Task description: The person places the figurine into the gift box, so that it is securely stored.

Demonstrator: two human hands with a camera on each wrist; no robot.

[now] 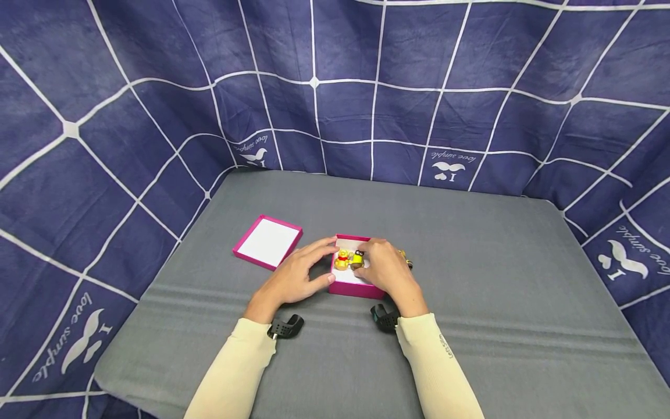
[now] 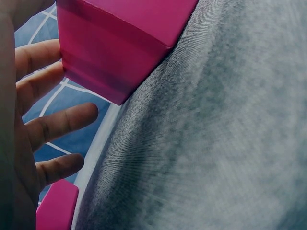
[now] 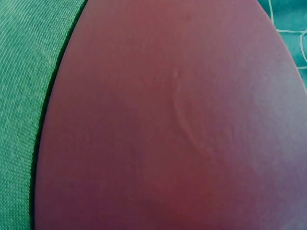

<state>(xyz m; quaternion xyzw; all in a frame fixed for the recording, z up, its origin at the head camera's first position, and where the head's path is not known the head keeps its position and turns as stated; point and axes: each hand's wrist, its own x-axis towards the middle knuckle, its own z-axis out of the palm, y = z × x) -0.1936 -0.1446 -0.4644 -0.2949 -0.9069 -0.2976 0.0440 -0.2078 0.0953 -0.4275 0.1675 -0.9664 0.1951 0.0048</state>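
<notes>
A magenta box with a white inside stands on the grey table. Inside it, at the left, is a yellow bear figurine with a red band at its neck. Beside the bear, my right hand pinches a yellow-and-black toy figure with round eyes between thumb and fingers. My left hand rests its fingertips at the box's left side, fingers spread and fairly straight in the left wrist view. A reddish close-up surface fills most of the right wrist view, where no fingers show.
The magenta lid lies left of the box, white inside facing up. Part of another yellow-and-dark object shows beyond the right hand, mostly hidden. A blue white-lined curtain hangs behind the grey table.
</notes>
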